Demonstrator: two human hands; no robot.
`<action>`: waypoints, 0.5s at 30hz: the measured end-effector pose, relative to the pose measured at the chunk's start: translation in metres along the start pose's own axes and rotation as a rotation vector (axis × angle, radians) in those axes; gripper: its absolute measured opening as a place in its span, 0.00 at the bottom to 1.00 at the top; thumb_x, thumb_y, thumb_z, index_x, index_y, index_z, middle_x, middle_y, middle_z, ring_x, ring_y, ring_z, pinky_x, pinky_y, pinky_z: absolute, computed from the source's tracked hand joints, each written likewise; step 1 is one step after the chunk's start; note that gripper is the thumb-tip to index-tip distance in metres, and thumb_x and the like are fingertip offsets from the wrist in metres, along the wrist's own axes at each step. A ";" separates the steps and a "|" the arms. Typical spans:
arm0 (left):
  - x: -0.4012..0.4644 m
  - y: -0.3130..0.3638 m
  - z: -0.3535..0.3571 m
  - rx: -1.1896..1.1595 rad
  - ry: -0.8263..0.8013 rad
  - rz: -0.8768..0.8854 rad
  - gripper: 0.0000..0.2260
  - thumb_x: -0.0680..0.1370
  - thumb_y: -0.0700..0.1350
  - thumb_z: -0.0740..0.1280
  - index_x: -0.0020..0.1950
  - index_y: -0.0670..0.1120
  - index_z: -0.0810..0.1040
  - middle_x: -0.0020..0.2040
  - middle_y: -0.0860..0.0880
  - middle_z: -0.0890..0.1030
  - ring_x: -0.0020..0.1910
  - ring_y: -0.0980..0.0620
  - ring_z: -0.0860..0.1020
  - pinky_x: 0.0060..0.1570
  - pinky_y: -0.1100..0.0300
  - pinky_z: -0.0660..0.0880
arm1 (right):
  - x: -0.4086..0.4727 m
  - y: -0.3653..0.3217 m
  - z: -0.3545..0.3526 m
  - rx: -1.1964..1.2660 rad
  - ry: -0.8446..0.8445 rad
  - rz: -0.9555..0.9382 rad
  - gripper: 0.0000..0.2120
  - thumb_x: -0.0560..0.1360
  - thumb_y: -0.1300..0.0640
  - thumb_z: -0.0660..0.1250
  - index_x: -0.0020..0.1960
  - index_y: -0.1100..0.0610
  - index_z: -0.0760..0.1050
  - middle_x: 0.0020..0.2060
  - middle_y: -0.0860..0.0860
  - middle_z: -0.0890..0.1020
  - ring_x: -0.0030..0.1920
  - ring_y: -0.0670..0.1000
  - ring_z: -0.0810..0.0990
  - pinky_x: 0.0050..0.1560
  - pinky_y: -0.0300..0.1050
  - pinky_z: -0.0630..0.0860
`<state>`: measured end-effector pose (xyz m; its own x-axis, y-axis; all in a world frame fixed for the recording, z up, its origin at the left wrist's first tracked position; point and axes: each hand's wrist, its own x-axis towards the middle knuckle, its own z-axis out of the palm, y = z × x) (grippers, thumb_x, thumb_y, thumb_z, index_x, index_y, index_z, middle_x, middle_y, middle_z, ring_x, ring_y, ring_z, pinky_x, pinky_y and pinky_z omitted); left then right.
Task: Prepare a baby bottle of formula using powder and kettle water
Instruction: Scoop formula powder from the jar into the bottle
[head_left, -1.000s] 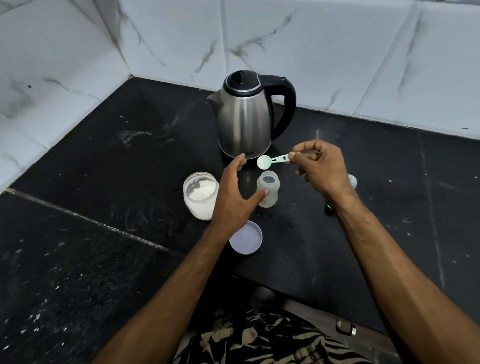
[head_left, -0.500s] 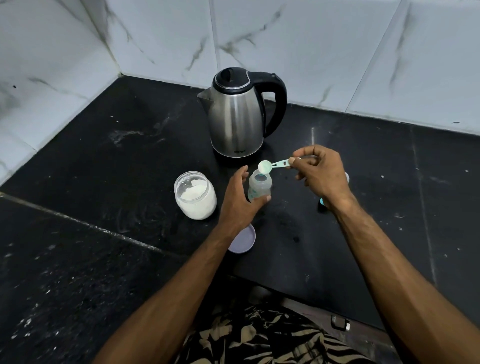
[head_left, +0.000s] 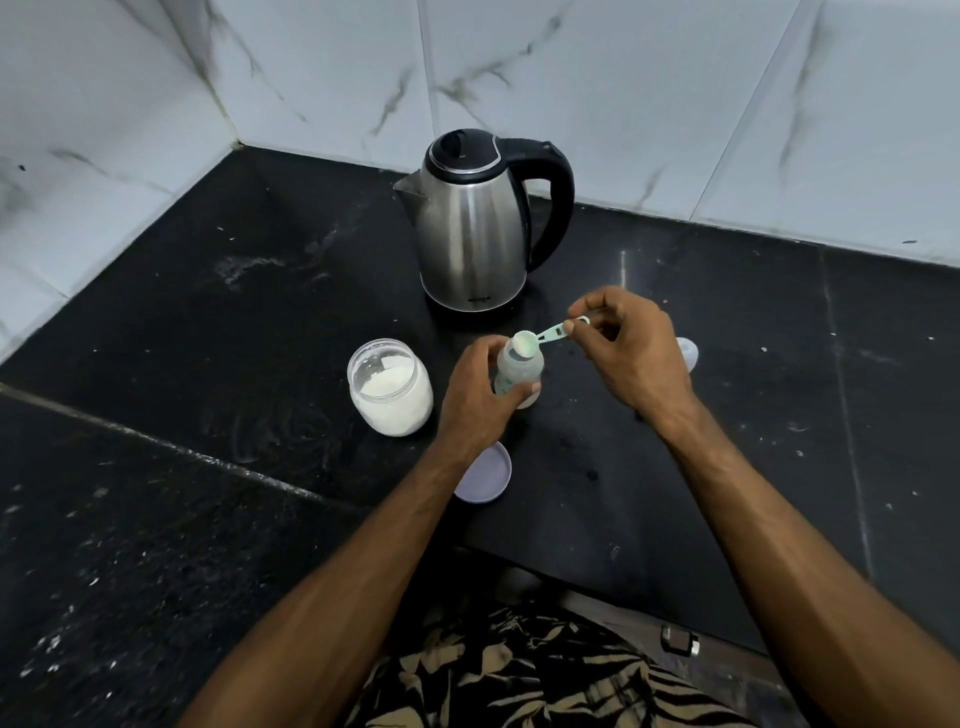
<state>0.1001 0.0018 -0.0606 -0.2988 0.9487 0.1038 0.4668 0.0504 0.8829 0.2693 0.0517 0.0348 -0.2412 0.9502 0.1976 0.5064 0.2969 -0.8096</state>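
Observation:
A small clear baby bottle (head_left: 519, 371) stands open on the black counter, and my left hand (head_left: 475, 395) grips it round its side. My right hand (head_left: 631, 353) pinches the handle of a pale green scoop (head_left: 540, 339), whose bowl holds white powder and sits right over the bottle's mouth. An open glass jar of white powder (head_left: 389, 387) stands just left of my left hand. The steel kettle (head_left: 475, 223) with black lid and handle stands behind the bottle.
The jar's lilac lid (head_left: 488, 475) lies upturned near the counter's front edge, partly under my left wrist. A pale bottle cap (head_left: 688, 353) peeks out behind my right hand. White marble-tiled walls (head_left: 623, 78) close the corner behind and to the left.
My left hand closed round the bottle. My right hand brought the scoop from above and behind the bottle down onto its mouth.

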 end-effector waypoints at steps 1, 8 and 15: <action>0.000 -0.001 0.000 -0.007 0.002 0.000 0.25 0.69 0.49 0.78 0.62 0.52 0.72 0.61 0.54 0.77 0.59 0.54 0.76 0.59 0.49 0.76 | -0.001 -0.001 0.000 -0.030 -0.002 -0.032 0.03 0.75 0.56 0.72 0.48 0.52 0.79 0.38 0.46 0.84 0.38 0.46 0.82 0.44 0.47 0.80; 0.001 -0.003 -0.001 -0.014 -0.016 0.001 0.25 0.67 0.53 0.77 0.60 0.54 0.71 0.59 0.54 0.78 0.57 0.55 0.77 0.56 0.49 0.78 | -0.006 -0.012 0.003 -0.403 -0.129 -0.301 0.05 0.77 0.59 0.68 0.53 0.56 0.77 0.39 0.53 0.83 0.39 0.57 0.81 0.39 0.49 0.75; 0.002 -0.005 -0.001 0.011 -0.025 -0.007 0.27 0.67 0.56 0.76 0.62 0.54 0.71 0.60 0.54 0.77 0.57 0.55 0.77 0.57 0.49 0.78 | -0.006 -0.022 0.011 -0.590 -0.267 -0.327 0.11 0.77 0.60 0.68 0.60 0.57 0.75 0.44 0.56 0.84 0.43 0.58 0.81 0.41 0.46 0.73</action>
<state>0.0958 0.0028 -0.0646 -0.2814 0.9558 0.0857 0.4736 0.0607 0.8786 0.2506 0.0379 0.0457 -0.6129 0.7703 0.1757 0.7176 0.6358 -0.2843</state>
